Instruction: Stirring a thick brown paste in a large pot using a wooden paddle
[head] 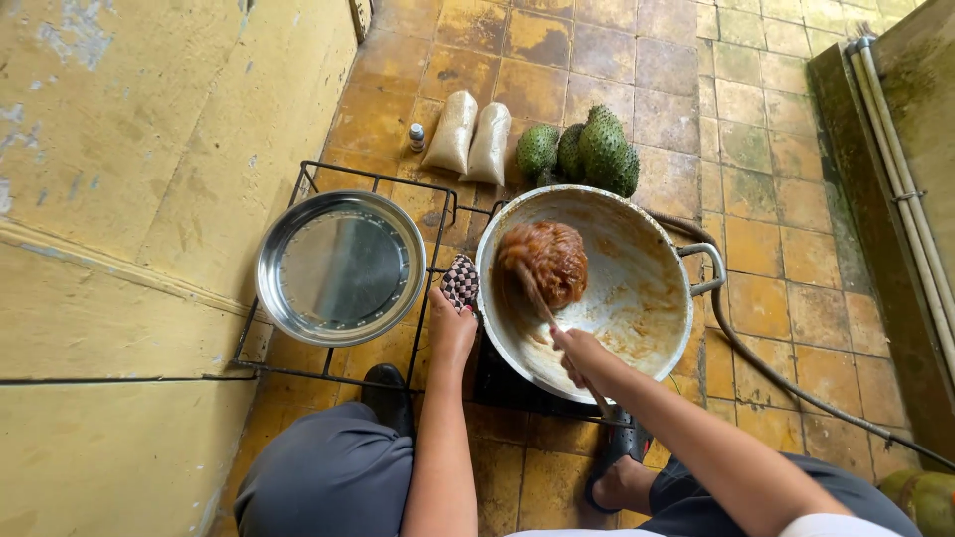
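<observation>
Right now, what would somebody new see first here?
First, the brown sticky lump in the big pale wok in the middle, with the right hand stirring it with a wooden stick. Next, the shiny empty steel basin on the left, and the spiky green fruits behind on the tiled floor.

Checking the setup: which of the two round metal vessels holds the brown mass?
The large pale wok on the right; the shiny steel tray at left holds none.

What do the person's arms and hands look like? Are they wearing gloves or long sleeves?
No gloves: the left hand and the right hand are both bare, and so are the forearms. No watch, ring or bracelet shows. By the right upper arm, at the bottom edge, there is a bit of white sleeve. Nothing can be seen of a sleeve on the left arm.
</observation>
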